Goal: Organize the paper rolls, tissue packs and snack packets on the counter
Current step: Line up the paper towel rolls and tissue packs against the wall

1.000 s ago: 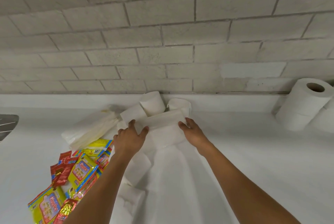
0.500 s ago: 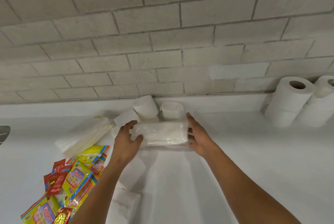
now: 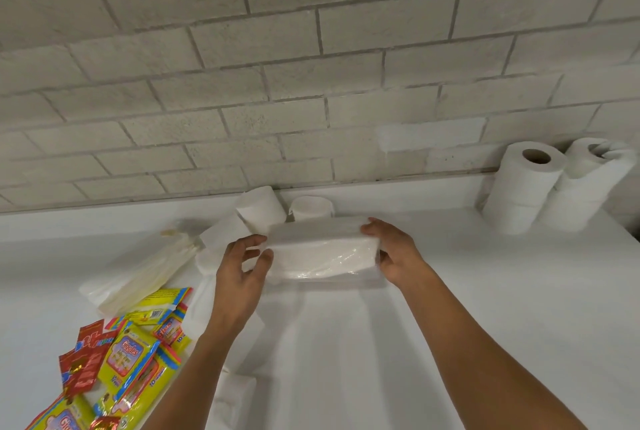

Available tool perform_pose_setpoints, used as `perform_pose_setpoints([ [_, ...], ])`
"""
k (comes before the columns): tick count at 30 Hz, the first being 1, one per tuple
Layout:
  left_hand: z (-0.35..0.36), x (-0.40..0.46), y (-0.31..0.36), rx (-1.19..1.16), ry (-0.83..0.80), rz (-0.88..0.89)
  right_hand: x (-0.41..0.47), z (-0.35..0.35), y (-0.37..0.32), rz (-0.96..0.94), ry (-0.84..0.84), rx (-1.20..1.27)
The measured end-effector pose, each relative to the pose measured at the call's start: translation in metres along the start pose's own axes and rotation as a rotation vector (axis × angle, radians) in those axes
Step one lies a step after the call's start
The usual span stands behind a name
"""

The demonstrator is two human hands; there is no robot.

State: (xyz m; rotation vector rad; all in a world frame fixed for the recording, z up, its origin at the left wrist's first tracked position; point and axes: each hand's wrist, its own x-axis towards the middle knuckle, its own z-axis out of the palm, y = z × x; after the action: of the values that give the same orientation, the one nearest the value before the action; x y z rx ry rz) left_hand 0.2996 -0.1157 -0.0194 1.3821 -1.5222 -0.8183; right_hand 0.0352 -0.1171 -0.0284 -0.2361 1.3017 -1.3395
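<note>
At the middle of the counter: you hold a clear-wrapped tissue pack (image 3: 323,253) between both hands, in front of the wall.
Right hand: your right hand (image 3: 394,251) grips the pack's right end, fingers curled over its top edge, thumb hidden.
Left hand: your left hand (image 3: 242,268) is at the pack's left end; the thumb touches its front corner, the fingers are loosely curled and slightly spread, and you cannot tell whether they touch the wrap.
Behind the pack: small paper rolls (image 3: 259,209) lie tumbled against the back ledge.
Left of you: a second wrapped tissue pack (image 3: 138,273) lies tilted, touching the heap of yellow and red snack packets (image 3: 128,360).
Far right: large paper rolls (image 3: 523,187) stand stacked against the brick wall (image 3: 311,65).
Surface: white counter (image 3: 450,325).
</note>
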Motion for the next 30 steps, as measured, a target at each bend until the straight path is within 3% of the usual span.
perform_pose_setpoints([
  [12,0.005,0.008,-0.02,0.098,-0.041,-0.033,-0.005,-0.1,-0.045,-0.081,0.238,0.252],
  [26,0.015,0.011,-0.026,0.204,-0.103,-0.033,-0.003,-0.157,-0.028,-0.483,0.708,0.59],
  [30,0.015,0.013,-0.022,0.238,-0.098,-0.027,0.0,-0.16,-0.01,-0.5,0.77,0.464],
])
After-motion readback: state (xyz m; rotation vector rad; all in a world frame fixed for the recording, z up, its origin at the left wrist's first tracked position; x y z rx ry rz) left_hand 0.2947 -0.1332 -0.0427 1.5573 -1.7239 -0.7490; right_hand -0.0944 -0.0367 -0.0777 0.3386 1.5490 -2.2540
